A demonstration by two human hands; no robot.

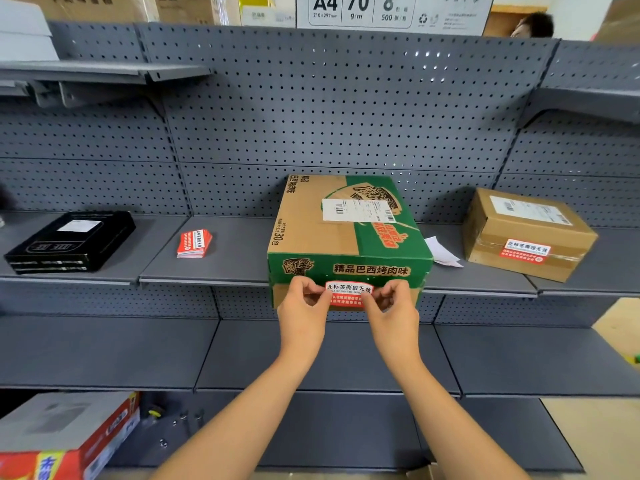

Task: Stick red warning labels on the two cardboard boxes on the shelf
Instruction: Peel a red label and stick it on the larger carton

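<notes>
While the head camera looks down along two bare forearms, the left hand (304, 304) and the right hand (393, 308) each pinch one end of a red warning label (348, 293) between thumb and forefinger, the fingers curled. The label lies across the lower front face of the green-and-brown box (346, 233). This box stands on the middle grey shelf (225, 261), its front projecting past the shelf's lip. Whether the label is stuck down or only held against the cardboard cannot be told. The thumbs cover both its ends, and its lower lines of print are hard to read.

To the right, well apart, the plain brown box (530, 226) sits at an angle and bears a red label of its own (524, 251) over its tape seam. Between the two boxes lies white paper (443, 253), partly hidden behind the green box. Left of that box lies a stack of red labels (194, 243), and farther left a black box (69, 242). At the bottom left a red carton (69, 438) is cut off by the frame edge.
</notes>
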